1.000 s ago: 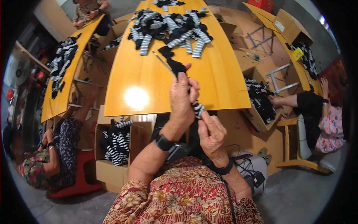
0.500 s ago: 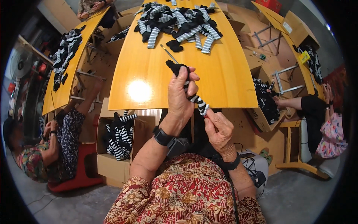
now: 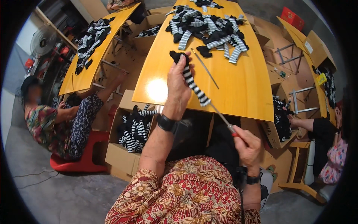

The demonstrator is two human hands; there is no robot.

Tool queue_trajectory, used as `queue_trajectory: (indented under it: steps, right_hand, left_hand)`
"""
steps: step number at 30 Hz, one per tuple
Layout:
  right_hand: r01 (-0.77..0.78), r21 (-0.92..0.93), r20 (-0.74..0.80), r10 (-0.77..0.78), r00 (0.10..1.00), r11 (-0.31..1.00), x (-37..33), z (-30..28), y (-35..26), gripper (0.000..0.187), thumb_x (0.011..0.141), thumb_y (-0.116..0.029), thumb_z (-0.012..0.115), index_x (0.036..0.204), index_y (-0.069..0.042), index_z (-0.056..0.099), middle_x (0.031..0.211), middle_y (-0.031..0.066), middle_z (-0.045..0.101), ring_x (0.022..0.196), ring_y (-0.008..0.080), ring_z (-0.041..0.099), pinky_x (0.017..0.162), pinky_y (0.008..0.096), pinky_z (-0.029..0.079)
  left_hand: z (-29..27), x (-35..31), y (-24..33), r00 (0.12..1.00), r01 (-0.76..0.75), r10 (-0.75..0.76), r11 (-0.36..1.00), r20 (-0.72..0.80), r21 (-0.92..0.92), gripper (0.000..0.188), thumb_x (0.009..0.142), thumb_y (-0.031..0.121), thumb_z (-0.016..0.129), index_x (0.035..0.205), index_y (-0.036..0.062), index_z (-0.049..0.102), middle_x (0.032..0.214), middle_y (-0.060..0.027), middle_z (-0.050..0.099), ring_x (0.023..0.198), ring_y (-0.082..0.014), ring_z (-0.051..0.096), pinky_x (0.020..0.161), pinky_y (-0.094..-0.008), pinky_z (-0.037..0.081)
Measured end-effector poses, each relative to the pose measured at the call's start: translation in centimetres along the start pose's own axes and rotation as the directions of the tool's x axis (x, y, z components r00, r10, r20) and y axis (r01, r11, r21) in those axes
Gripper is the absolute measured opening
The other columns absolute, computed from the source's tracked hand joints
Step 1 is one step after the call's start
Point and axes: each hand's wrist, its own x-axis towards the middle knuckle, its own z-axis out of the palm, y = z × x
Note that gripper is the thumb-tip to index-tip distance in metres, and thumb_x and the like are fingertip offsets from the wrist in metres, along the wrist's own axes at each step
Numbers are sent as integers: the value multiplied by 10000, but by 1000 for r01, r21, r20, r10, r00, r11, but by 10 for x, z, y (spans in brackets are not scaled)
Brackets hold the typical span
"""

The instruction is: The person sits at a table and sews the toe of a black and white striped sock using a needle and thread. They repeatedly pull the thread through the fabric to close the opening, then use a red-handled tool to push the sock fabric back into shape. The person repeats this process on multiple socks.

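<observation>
My left hand (image 3: pixel 178 80) is closed round the black upper end of a black-and-white striped knitted tube (image 3: pixel 195 89), which hangs slanting down to the right above the table's near edge. Low on the right, my right hand (image 3: pixel 247 145) grips the red handle of a thin metal rod tool (image 3: pixel 220 115). Its shaft points up to the tube's lower end; whether the tip sits inside cannot be made out. A second slim rod (image 3: pixel 205 68) lies on the yellow table (image 3: pixel 238 99). Beyond it spreads a heap of striped and black knitted pieces (image 3: pixel 205 28).
A cardboard box (image 3: pixel 121 158) of striped pieces stands left of my legs, another box (image 3: pixel 269 135) to the right. One person (image 3: pixel 48 123) sits by the left table (image 3: pixel 82 76). At right, another person (image 3: pixel 333 156) sits near a wooden chair (image 3: pixel 294 164).
My right hand has drawn away down and right from the tube, baring the tool's shaft. The tube, bunched up before, now hangs stretched out. The whole view has shifted.
</observation>
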Motion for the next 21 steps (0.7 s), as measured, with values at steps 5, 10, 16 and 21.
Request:
queue_trajectory:
  steps: [5,10,16,21]
  right_hand:
    - [-192,303,-102,232,967,934,-4,-24,-8,326,861,-30,575,1177,16,640,899,56,670,708,86,566,621,231,464]
    - [295,-44,-93,-298,950,954,37,5,-29,358,797,38,623,1154,15,639,830,133,631,676,194,604,619,285,475]
    - [-239,365,-159,313,936,900,33,32,12,233,851,-52,654,1075,9,632,850,52,627,723,148,597,657,259,482]
    - [-250,634,-84,387,918,732,72,50,11,240,837,-159,718,978,-23,580,754,-31,549,584,26,459,481,183,359]
  left_hand:
    - [-25,6,10,1000,0,3,992,-28,124,243,937,207,618,1107,37,591,891,-54,639,658,-64,554,470,-143,396]
    - [-20,-11,-10,991,109,-118,984,60,140,177,934,195,621,1013,36,622,893,-33,654,737,-84,584,626,-197,451]
    - [-9,-30,-11,993,57,-79,974,91,219,184,910,169,655,1052,54,628,887,-9,645,766,-83,579,675,-216,464]
    - [8,-57,-20,975,137,-167,972,150,189,227,879,98,679,1091,52,614,951,3,656,845,-90,601,786,-235,479]
